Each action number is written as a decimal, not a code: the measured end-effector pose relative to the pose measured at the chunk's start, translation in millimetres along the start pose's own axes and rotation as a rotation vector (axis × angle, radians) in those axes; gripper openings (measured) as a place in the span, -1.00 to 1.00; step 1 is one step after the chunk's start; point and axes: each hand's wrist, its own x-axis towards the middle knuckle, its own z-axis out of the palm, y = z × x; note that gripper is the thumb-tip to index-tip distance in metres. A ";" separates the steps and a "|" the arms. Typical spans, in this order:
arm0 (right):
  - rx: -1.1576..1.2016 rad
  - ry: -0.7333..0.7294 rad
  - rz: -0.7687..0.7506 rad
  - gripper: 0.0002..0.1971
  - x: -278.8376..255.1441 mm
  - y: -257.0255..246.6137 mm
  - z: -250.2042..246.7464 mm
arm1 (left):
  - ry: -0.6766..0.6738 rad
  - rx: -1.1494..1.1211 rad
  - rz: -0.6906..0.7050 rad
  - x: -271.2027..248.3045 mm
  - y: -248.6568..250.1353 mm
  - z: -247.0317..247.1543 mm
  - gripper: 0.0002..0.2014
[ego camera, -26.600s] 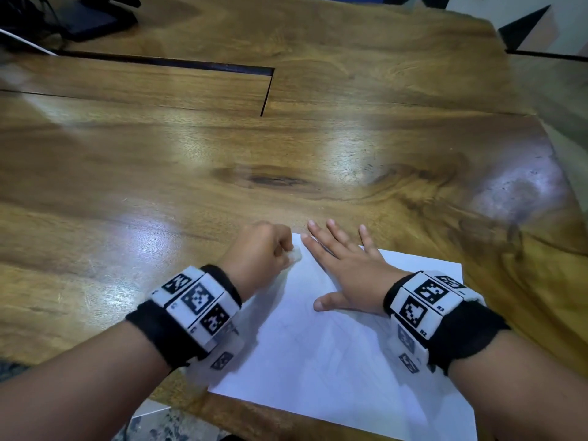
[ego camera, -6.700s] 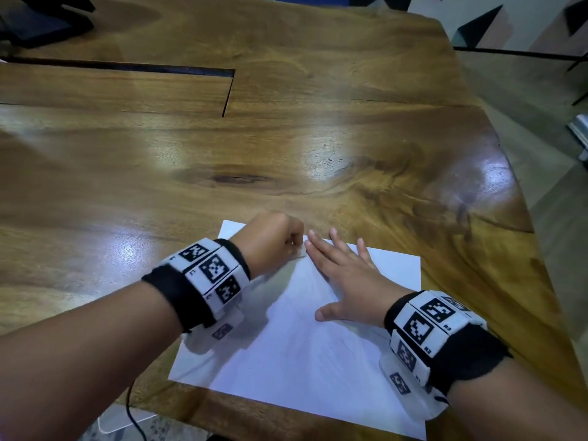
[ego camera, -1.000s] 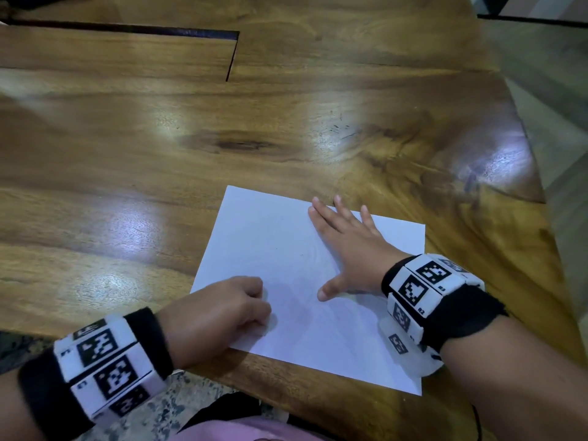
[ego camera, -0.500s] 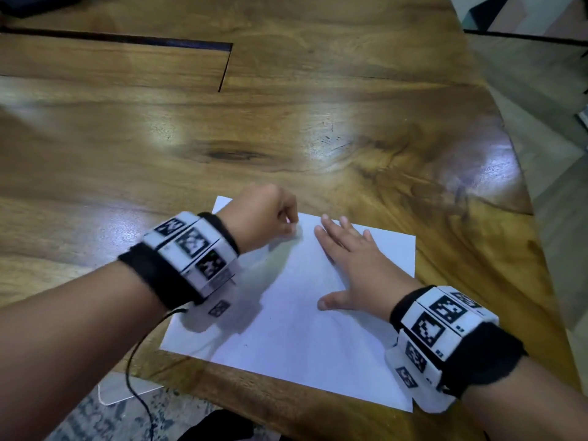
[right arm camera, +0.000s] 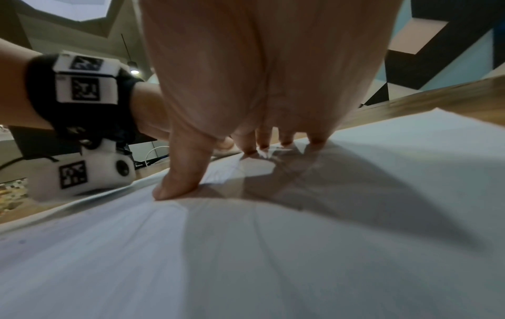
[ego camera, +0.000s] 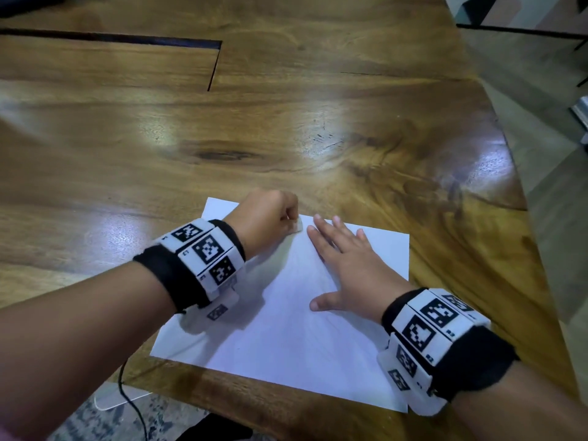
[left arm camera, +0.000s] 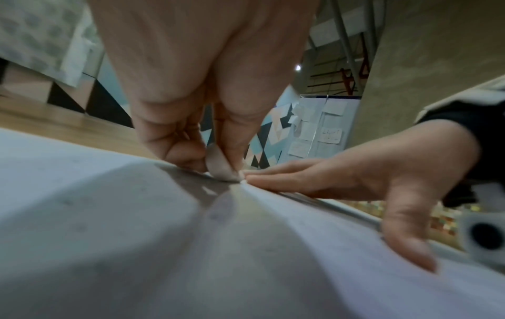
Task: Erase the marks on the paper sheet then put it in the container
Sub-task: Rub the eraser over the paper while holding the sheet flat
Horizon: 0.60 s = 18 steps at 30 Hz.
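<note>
A white paper sheet lies at the near edge of the wooden table, with faint pencil lines on it. My left hand pinches a small white eraser and presses it on the sheet near its far edge; the left wrist view shows the eraser between thumb and fingers, touching the paper. My right hand lies flat on the sheet with fingers straight and thumb spread, just right of the eraser. In the right wrist view the fingertips press on the paper. No container is in view.
A dark slot runs across the far left of the tabletop. The table's right edge drops to a grey floor. A thin black cable hangs from my left wrist below the near table edge, over a pale flat thing.
One second ago my left hand was at the sheet's near left edge; it has moved up to the far edge beside my right fingertips. My right hand stays flat on the paper.
</note>
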 end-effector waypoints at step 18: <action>0.008 0.014 -0.001 0.13 -1.1 1.1 0.2 | -0.164 0.108 0.125 -20.1 -1.5 1.8 -0.99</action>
